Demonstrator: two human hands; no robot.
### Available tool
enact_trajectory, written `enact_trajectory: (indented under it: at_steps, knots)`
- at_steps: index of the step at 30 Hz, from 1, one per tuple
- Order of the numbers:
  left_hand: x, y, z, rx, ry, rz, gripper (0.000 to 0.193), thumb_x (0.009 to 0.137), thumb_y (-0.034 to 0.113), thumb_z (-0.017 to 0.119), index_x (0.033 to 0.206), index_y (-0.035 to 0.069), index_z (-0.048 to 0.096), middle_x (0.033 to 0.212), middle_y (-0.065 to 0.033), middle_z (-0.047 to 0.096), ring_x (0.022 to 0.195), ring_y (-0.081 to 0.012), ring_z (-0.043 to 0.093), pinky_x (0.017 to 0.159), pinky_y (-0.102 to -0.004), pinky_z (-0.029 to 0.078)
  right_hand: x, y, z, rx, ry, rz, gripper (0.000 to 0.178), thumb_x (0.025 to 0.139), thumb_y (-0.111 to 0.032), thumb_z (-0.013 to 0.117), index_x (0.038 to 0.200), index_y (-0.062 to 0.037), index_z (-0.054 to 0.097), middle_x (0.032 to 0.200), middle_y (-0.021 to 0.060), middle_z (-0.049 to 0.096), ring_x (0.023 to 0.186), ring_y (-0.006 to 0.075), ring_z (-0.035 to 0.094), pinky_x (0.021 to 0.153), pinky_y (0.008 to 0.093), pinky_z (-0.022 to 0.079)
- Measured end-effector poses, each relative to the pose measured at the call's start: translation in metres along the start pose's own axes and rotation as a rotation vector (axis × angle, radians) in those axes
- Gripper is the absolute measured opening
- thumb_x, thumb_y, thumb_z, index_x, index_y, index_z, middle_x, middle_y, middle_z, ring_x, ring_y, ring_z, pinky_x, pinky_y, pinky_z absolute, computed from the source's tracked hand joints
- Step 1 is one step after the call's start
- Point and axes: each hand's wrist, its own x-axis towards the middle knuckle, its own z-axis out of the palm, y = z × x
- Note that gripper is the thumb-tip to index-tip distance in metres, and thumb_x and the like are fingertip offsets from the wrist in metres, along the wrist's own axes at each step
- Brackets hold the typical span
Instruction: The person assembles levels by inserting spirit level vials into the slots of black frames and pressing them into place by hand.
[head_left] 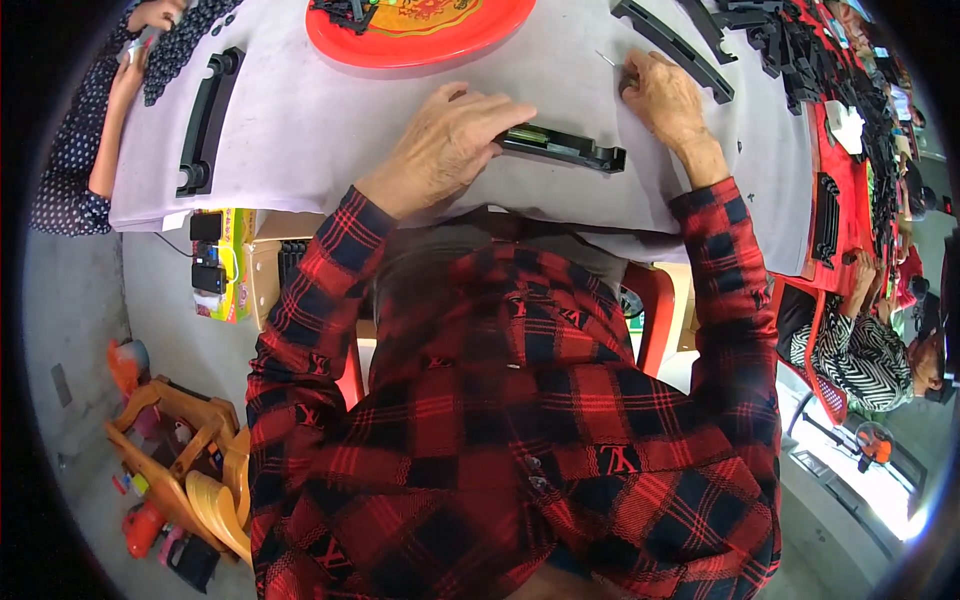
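The left hand point(445, 140) pinches the left end of one black bar point(575, 148), at the near side of the pale tabletop point(330, 130); the right hand point(668, 100) curls its fingers around one thin-tipped tool point(628, 84); one similar bar point(211, 122) lies leftward, two long black pieces point(682, 54) beyond the right hand; one red tray point(340, 46) holds small black parts point(350, 14).

From the person's head, one wide fisheye looks steeply down, fairly near the hands point(440, 142), taking in the surface point(570, 85) around and beyond them and the wearer's plaid shirt point(450, 430) behind them.
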Motion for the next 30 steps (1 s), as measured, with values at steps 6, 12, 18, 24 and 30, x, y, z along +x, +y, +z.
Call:
enact_trajectory:
  at_steps: [6,12,18,24,30]
  knots:
    - [-0.005,0.025,0.008,0.247,0.16,-0.171,0.049,0.076,0.009,0.081,0.122,0.013,0.063,0.105,-0.0026,0.061,0.11,-0.0241,0.059,0.111,-0.0585,0.035,0.003,0.007,-0.014,0.065,-0.143,0.024,0.017,0.084,-0.013,0.064,0.1,-0.0077,0.066,0.097,0.0128,0.069,0.087,0.032,0.069,0.076,0.0439,0.054]
    - [-0.006,0.036,0.01,0.226,0.157,-0.244,0.049,0.077,0.018,0.081,0.123,0.011,0.065,0.111,-0.0031,0.063,0.114,-0.0249,0.058,0.113,-0.058,0.032,-0.015,-0.019,-0.024,1.311,-0.046,0.391,0.014,0.087,-0.006,0.051,0.091,-0.0043,0.064,0.076,-0.0013,0.058,0.067,0.0112,0.051,0.062,0.0282,0.043]
    - [-0.006,0.029,0.02,0.222,0.16,-0.252,0.047,0.078,0.024,0.082,0.12,0.01,0.067,0.107,-0.0033,0.063,0.105,-0.0254,0.059,0.109,-0.056,0.035,-0.022,-0.069,-0.031,1.931,-0.136,0.226,0.02,0.096,-0.012,0.048,0.084,0.0001,0.059,0.065,-0.0018,0.038,0.059,0.0094,0.035,0.054,0.0266,0.03]
    - [-0.003,0.025,0.02,0.188,0.19,-0.205,0.045,0.079,0.03,0.08,0.118,0.011,0.068,0.104,-0.0033,0.063,0.1,-0.0251,0.059,0.104,-0.0489,0.038,-0.023,-0.093,-0.041,1.687,0.275,0.224,0.025,0.106,-0.022,0.048,0.099,-0.0001,0.058,0.063,-0.0063,0.021,0.052,0.0068,0.016,0.048,0.0258,0.018]
    - [-0.004,0.025,0.023,0.229,0.217,-0.221,0.047,0.078,0.034,0.08,0.118,0.012,0.068,0.103,-0.0023,0.062,0.097,-0.0242,0.058,0.093,-0.0436,0.039,-0.023,-0.122,-0.025,1.986,0.161,0.211,0.043,0.11,-0.041,0.046,0.087,-0.0058,0.055,0.059,-0.0051,0.022,0.049,0.0077,0.017,0.046,0.0272,0.015]
